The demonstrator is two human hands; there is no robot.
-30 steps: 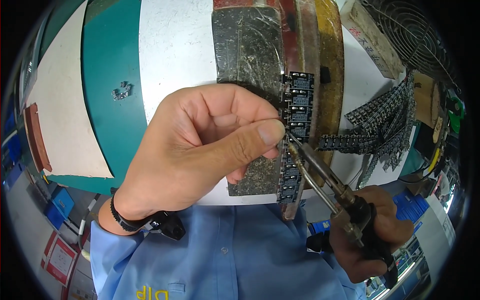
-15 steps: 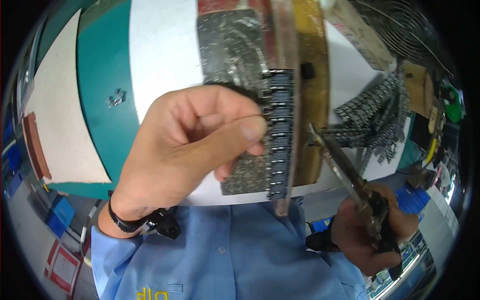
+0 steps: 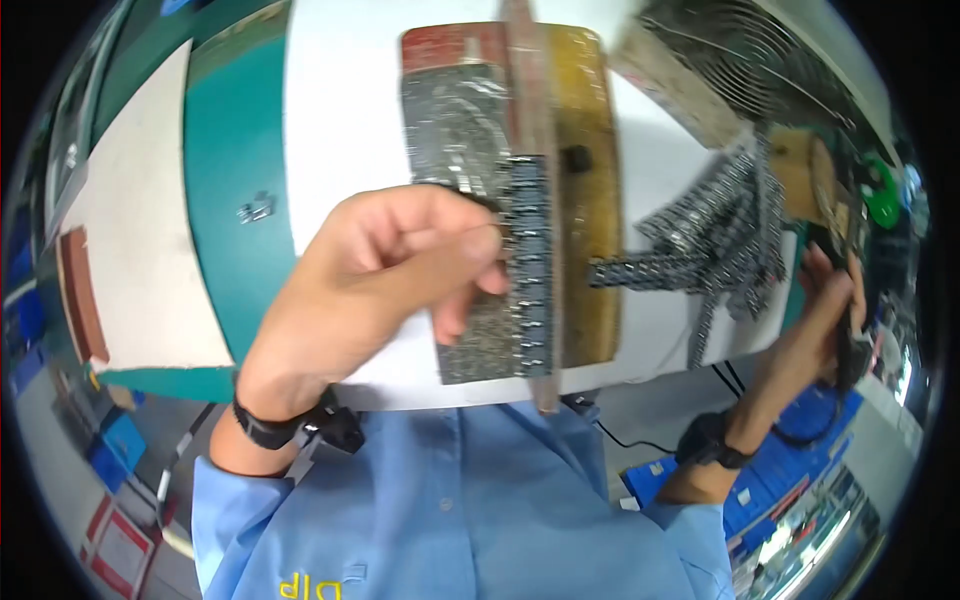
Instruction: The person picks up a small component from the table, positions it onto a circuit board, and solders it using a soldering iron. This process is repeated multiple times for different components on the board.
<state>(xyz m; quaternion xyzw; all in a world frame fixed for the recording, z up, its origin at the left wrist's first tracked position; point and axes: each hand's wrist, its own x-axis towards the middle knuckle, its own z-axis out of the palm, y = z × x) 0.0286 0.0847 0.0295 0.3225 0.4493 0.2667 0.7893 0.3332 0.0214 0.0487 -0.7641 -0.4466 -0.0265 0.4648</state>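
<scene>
My left hand (image 3: 390, 275) is closed in a pinch, thumb on forefinger, at the left edge of a row of small black electronic components (image 3: 530, 260). Whatever lies between those fingertips is hidden. The row is set along a narrow reddish-brown bar (image 3: 545, 355), which lies lengthwise over a board with red, grey and yellow parts (image 3: 590, 330). Far to the right, my right hand (image 3: 835, 290) is wrapped round the dark handle of a soldering iron (image 3: 852, 360), blurred, with a cable hanging below. Its tip is hard to make out there.
A heap of component strips (image 3: 715, 230) lies right of the board, one strip end reaching the board's edge. Behind it is a round wire grille (image 3: 745, 50). Small metal parts (image 3: 257, 207) sit on the green mat (image 3: 235, 130) at left, beside a cream sheet (image 3: 145, 220).
My right hand has carried the soldering iron away from the component row to the far right. The left hand keeps its pinch at the row. The whole view has shifted slightly.
</scene>
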